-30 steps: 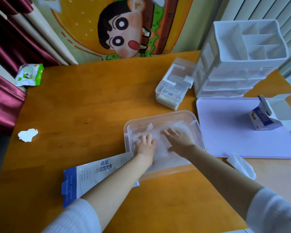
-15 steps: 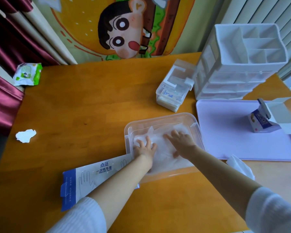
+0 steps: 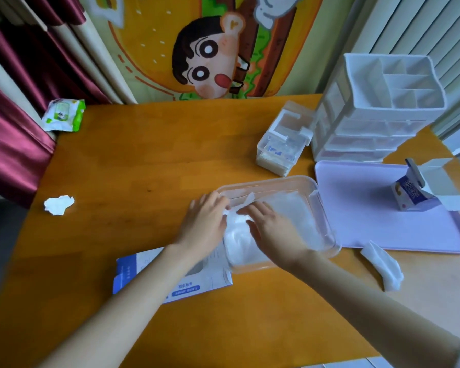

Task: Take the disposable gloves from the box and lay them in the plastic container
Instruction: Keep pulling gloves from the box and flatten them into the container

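Note:
A clear plastic container [image 3: 314, 187] sits mid-table with a pile of thin translucent disposable gloves [image 3: 295, 211] inside it. My left hand [image 3: 205, 221] lies at the container's left edge, fingers spread and fairly straight, touching the gloves there. My right hand [image 3: 271, 229] rests flat on the glove pile inside the container. The flattened blue-and-white glove box [image 3: 186, 282] lies on the table just in front of the container, partly under my left forearm.
A lilac tray [image 3: 369, 208] with a small opened carton [image 3: 414, 195] lies to the right. A white drawer organiser [image 3: 377, 110] and a small clear box [image 3: 282, 144] stand behind. Crumpled tissues [image 3: 59, 205] [image 3: 383, 264] and a wipes pack [image 3: 64, 115] lie around.
My left hand has slid from inside the container to its left edge. My right hand has shifted left and nearer over the gloves. The view has tilted slightly.

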Motion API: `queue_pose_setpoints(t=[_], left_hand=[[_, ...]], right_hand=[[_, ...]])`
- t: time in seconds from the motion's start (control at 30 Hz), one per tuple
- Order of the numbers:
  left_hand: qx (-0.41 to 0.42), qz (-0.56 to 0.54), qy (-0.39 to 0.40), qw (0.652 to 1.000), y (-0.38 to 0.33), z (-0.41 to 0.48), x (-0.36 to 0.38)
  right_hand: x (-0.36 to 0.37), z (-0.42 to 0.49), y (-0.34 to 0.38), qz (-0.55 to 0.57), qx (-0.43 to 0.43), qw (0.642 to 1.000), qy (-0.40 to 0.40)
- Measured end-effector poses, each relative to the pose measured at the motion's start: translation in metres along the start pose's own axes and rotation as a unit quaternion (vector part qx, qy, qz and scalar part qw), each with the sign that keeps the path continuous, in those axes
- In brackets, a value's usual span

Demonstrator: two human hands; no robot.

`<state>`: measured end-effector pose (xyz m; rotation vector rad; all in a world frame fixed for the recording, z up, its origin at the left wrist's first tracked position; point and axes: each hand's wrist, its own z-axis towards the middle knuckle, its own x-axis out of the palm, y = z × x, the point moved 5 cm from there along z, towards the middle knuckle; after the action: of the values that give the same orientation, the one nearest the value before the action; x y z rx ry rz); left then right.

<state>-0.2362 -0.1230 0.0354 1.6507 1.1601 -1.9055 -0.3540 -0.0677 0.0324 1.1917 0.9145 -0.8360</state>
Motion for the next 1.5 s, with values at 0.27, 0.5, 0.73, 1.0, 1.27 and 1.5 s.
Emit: queue_pose_setpoints(t=[0.27, 0.5, 0.73, 1.0, 1.27, 1.5], left_hand=[[-0.149, 0.084, 0.170, 0.971, 0.080, -0.084, 0.033], [-0.156, 0.034, 0.257, 0.953, 0.088, -0.116, 0.055], [-0.169, -0.007, 0.216, 0.962, 0.094, -0.119, 0.061], [-0.180, -0.040, 0.194, 0.964, 0.096, -0.119, 0.063], [-0.182, -0.048, 0.195, 0.963, 0.096, -0.120, 0.062], [-0.169, -0.020, 0.211, 0.963, 0.094, -0.122, 0.062]], right_hand=[[0.084, -0.024, 0.095, 0.007, -0.161, 0.968, 0.191], [0.131, -0.013, 0.100, -0.102, -0.076, 0.950, 0.285], [0.145, -0.008, 0.100, -0.150, -0.102, 0.937, 0.298], [0.140, 0.004, 0.087, -0.040, -0.001, 0.958, 0.283], [0.130, 0.005, 0.092, -0.040, 0.005, 0.969, 0.245], [0.098, 0.017, 0.090, -0.070, -0.004, 0.983, 0.172]])
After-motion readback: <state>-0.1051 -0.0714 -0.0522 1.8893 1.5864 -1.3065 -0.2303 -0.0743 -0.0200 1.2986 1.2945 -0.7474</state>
